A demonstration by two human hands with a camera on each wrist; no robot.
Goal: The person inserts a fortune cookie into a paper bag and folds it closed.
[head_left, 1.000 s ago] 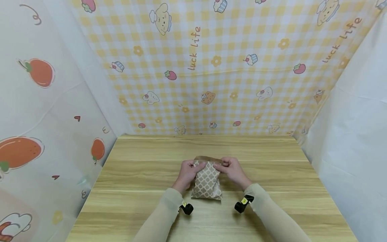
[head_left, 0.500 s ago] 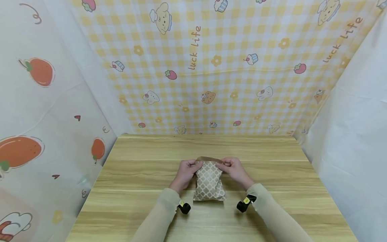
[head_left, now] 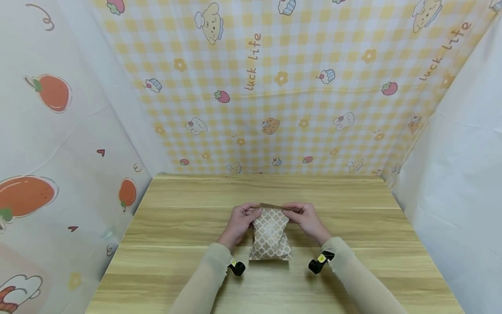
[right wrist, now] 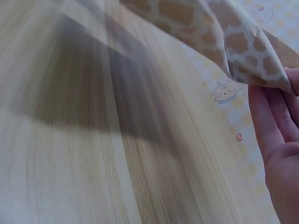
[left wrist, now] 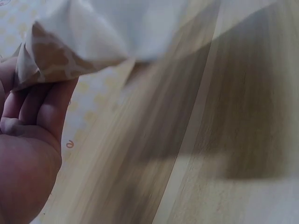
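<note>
Between my hands is a small brown paper bag (head_left: 270, 237) with a white lattice pattern, its plain brown top edge facing away from me. My left hand (head_left: 240, 221) pinches the bag's upper left corner, thumb on the near face. At the upper right corner, my right hand (head_left: 307, 218) pinches the paper the same way. In the left wrist view the bag (left wrist: 51, 53) looks creased and is held off the wood, fingers behind it. The right wrist view shows the bag (right wrist: 247, 46) folded near the fingertips, with a shadow below. What is inside cannot be seen.
The wooden table (head_left: 176, 218) reaches to a yellow checked cloth (head_left: 251, 109) at the back. White printed sheeting (head_left: 78, 144) hangs at the left, plain white sheeting (head_left: 455, 174) at the right. Small black cameras are strapped to both wrists.
Both hands keep their pinch on the paper bag's top corners. They have spread slightly apart, and the bag's top now looks narrower as it tilts.
</note>
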